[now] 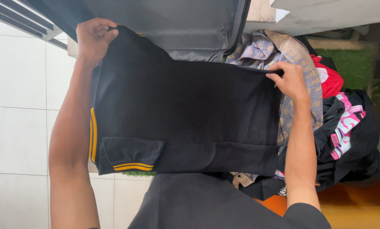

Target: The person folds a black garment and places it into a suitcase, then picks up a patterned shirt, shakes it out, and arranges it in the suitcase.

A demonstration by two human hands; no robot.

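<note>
A black polo shirt (185, 114) with yellow stripes on its collar and sleeve cuff is stretched out flat between both hands. My left hand (93, 39) pinches its far left corner, fingers closed on the cloth. My right hand (289, 80) grips the far right edge. The sleeve is folded in over the body near the bottom left. The shirt hangs in front of an open grey suitcase (185, 25).
A pile of clothes lies to the right: a grey-gold patterned shirt (279, 51), a red garment (332, 78), and a black garment with pink and white print (346, 123). White floor tiles (16, 85) are at left, green artificial turf (351, 63) at upper right.
</note>
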